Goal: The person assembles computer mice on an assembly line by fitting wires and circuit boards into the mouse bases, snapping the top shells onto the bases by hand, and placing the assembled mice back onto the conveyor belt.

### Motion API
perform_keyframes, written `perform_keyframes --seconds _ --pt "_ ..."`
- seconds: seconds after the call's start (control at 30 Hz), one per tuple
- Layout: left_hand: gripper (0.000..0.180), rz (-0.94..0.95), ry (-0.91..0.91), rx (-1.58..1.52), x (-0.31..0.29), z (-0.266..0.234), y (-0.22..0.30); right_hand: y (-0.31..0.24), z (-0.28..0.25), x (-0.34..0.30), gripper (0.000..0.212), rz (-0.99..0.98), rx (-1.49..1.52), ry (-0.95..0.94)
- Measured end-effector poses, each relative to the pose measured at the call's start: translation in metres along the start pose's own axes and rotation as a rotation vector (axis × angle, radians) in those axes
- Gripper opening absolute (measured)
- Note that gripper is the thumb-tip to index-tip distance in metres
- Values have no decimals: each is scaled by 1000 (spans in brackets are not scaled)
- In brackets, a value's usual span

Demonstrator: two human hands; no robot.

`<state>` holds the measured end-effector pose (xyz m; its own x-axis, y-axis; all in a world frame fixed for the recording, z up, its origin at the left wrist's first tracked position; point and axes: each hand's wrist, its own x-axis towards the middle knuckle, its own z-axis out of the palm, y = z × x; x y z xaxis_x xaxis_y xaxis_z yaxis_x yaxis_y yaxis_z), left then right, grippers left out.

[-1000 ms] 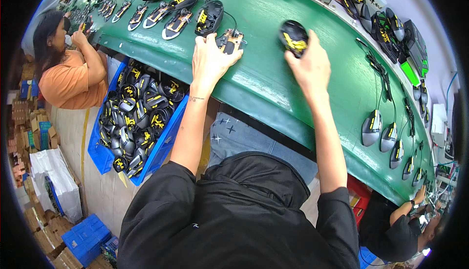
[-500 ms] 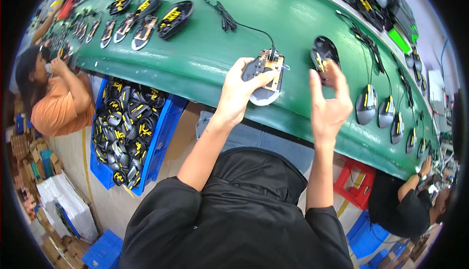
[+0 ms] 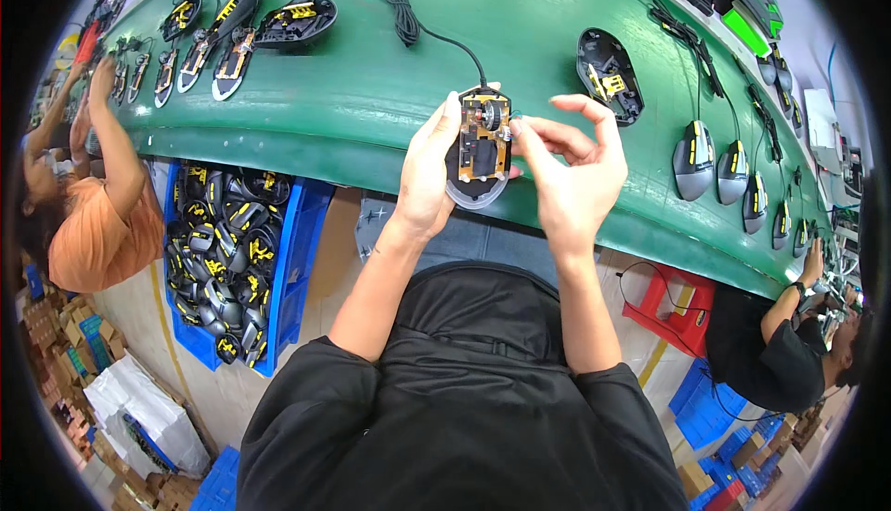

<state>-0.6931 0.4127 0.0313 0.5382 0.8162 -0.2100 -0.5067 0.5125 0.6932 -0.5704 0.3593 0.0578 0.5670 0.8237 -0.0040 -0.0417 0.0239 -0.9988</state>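
The left hand [image 3: 429, 172] holds an open mouse base [image 3: 480, 144] just above the near edge of the green tabletop [image 3: 371, 93], fingers curled along its left side and thumb up by the top, so the circuit board and scroll wheel face up toward the head camera. That grip appears meant to leave the inner parts bare for the other hand. The right hand [image 3: 575, 172] is beside the base on its right, half open, thumb and forefinger pinched close at the wheel end; whether they hold some small part I cannot tell. The base's cable [image 3: 408, 14] runs from its top end across the tabletop to a coiled bundle and plug farther back, slack enough that the base can be lifted and turned.

On the tabletop to the right lies a black top shell [image 3: 608, 75], inside up, well apart from the hands, and past it a row of finished mice [image 3: 733, 172] along the curve. To the far left sit more open shells [image 3: 251, 24]. Between these groups the belt is bare green in front of the hands, giving room to set the base down. Below the edge at the left stands a blue bin [image 3: 297, 260] of black-and-yellow parts, within the left arm's reach. Another person's hands work at the far left, another's at the far right.
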Motion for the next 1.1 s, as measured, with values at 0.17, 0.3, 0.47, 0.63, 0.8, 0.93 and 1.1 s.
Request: perform_keyframes --seconds 0.17,0.3,0.47,0.63,0.8,0.93,1.1 --pt "52 113 -44 87 5 0 1 9 16 -14 21 -863 -637 4" --pt "52 90 -5 26 12 -2 -1 -2 17 -21 23 -817 -761 -163" --pt "42 56 -71 -94 13 -2 -6 -8 2 -20 25 -674 -609 -75" --pt "37 59 -109 -90 15 -3 -7 -13 3 -7 29 -415 -479 119" --pt "30 59 -55 -55 15 -6 -8 8 12 -7 27 -514 -508 71" --pt "23 86 -29 -9 14 -3 -6 10 8 -1 27 -740 -798 -82" --pt "19 153 3 128 14 -1 -8 2 -4 -7 29 -766 -997 -231"
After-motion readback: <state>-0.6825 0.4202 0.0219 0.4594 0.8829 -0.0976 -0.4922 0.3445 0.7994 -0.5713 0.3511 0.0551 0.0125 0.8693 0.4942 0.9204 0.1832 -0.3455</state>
